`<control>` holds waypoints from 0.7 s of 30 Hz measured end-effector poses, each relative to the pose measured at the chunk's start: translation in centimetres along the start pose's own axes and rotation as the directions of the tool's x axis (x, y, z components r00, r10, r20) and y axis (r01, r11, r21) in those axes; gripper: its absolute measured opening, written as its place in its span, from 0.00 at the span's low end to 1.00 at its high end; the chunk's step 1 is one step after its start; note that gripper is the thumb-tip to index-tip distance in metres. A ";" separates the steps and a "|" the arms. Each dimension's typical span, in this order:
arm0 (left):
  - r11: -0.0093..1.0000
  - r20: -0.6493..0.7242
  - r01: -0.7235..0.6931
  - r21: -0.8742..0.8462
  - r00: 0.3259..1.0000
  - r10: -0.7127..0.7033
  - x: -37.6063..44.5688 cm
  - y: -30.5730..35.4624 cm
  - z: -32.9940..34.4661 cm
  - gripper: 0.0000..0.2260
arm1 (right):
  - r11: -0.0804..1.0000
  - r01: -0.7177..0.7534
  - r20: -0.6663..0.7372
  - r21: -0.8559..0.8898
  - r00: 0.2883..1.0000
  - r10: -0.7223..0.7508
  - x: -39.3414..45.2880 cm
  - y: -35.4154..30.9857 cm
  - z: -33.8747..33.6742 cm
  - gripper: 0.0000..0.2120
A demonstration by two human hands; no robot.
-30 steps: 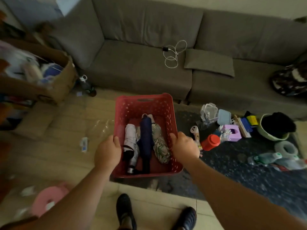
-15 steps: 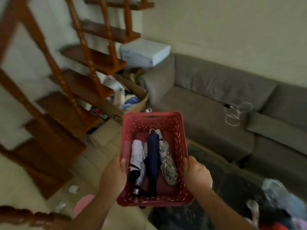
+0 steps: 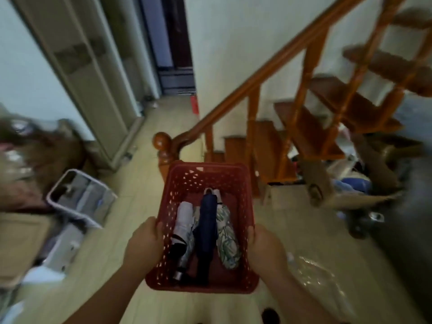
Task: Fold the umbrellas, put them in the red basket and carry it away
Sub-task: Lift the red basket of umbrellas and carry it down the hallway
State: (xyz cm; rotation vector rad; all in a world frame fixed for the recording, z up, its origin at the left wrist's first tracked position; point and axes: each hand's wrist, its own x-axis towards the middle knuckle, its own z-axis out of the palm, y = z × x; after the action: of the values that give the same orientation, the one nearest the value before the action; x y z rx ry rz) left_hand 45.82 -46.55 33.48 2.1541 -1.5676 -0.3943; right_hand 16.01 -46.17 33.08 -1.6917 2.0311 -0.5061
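Note:
I hold the red basket [image 3: 208,176] in the air in front of me, above the floor. My left hand [image 3: 145,246] grips its left rim and my right hand [image 3: 266,249] grips its right rim. Three folded umbrellas lie side by side inside: a white one [image 3: 183,224] on the left, a dark blue one [image 3: 205,228] in the middle and a leaf-patterned one [image 3: 225,237] on the right.
A wooden staircase [image 3: 311,127] with a banister post [image 3: 162,142] rises ahead on the right. A white crate [image 3: 79,197] and clutter lie on the left. A hallway with a dark door [image 3: 173,54] opens ahead. Boxes and bags [image 3: 350,183] sit under the stairs.
I have lifted the basket off the floor by the sofa and turned left with it. The sofa has left the view; the staircase and hallway now face me.

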 end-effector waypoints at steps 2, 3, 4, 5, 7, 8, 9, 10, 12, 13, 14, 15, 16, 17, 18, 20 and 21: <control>0.995 -0.072 0.099 0.001 0.993 -0.099 0.7 -4.0 -2.6 0.13 | 0.994 0.108 0.046 0.019 0.993 -0.109 1.7 -4.6 2.5 0.20; 0.989 -0.100 0.146 -0.001 0.984 -0.146 0.9 -6.1 -3.8 0.13 | 0.987 0.156 0.067 0.032 0.985 -0.158 2.4 -7.0 3.7 0.19; 0.981 -0.125 0.196 -0.009 0.973 -0.196 1.2 -8.2 -5.0 0.13 | 0.979 0.200 0.088 0.045 0.975 -0.203 3.0 -9.5 4.9 0.18; 0.971 -0.148 0.239 -0.020 0.959 -0.240 1.5 -10.2 -6.3 0.13 | 0.970 0.237 0.111 0.051 0.964 -0.242 3.5 -12.1 6.0 0.17; 0.953 -0.187 0.299 -0.049 0.934 -0.303 2.5 -14.0 -8.8 0.14 | 0.947 0.320 0.147 0.032 0.936 -0.321 4.6 -17.2 8.6 0.16; 0.943 -0.203 0.326 -0.065 0.921 -0.332 3.3 -16.0 -10.0 0.14 | 0.936 0.351 0.174 0.017 0.921 -0.349 5.2 -19.7 10.1 0.15; 0.933 -0.216 0.350 -0.081 0.908 -0.359 4.4 -17.8 -10.9 0.14 | 0.929 0.370 0.206 0.010 0.908 -0.364 5.9 -22.1 11.5 0.15; 0.924 -0.221 0.371 -0.093 0.897 -0.383 5.8 -19.7 -11.8 0.15 | 0.921 0.388 0.228 0.008 0.897 -0.380 6.7 -24.4 13.2 0.15; 0.913 -0.213 0.394 -0.106 0.888 -0.408 9.5 -23.8 -13.1 0.15 | 0.909 0.416 0.244 0.001 0.882 -0.404 9.0 -28.8 17.0 0.14; 0.912 -0.206 0.397 -0.106 0.888 -0.411 11.7 -25.8 -13.8 0.14 | 0.906 0.423 0.248 -0.013 0.879 -0.407 10.2 -31.2 18.8 0.15; 0.913 -0.199 0.397 -0.099 0.891 -0.409 14.0 -27.6 -14.6 0.14 | 0.905 0.424 0.254 -0.029 0.879 -0.404 11.5 -33.5 20.7 0.16; 0.914 -0.193 0.397 -0.088 0.893 -0.407 16.4 -29.3 -15.4 0.14 | 0.907 0.419 0.258 -0.041 0.881 -0.396 12.8 -35.8 22.3 0.17; 0.917 -0.189 0.392 -0.075 0.897 -0.399 18.7 -30.7 -16.4 0.15 | 0.910 0.412 0.261 -0.050 0.885 -0.386 14.1 -37.8 23.8 0.18; 0.922 -0.184 0.381 -0.063 0.904 -0.386 21.0 -31.7 -17.5 0.15 | 0.913 0.404 0.259 -0.052 0.889 -0.379 15.3 -39.8 24.9 0.19; 0.928 -0.175 0.369 -0.057 0.911 -0.373 23.3 -32.3 -18.6 0.15 | 0.915 0.399 0.256 -0.050 0.891 -0.375 16.5 -41.7 25.7 0.19; 0.931 -0.155 0.361 -0.052 0.918 -0.365 28.2 -33.4 -20.7 0.14 | 0.913 0.406 0.253 -0.045 0.889 -0.382 19.4 -45.6 26.8 0.19; 0.934 -0.156 0.353 -0.052 0.921 -0.357 30.6 -33.9 -21.5 0.14 | 0.909 0.414 0.246 -0.043 0.886 -0.392 21.1 -47.5 27.2 0.20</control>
State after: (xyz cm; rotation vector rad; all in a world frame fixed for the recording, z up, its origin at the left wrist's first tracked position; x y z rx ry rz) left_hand 93.57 -62.92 35.64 2.3891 -1.0774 -0.3355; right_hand 66.77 -75.50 34.04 -2.1380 1.5609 -0.3234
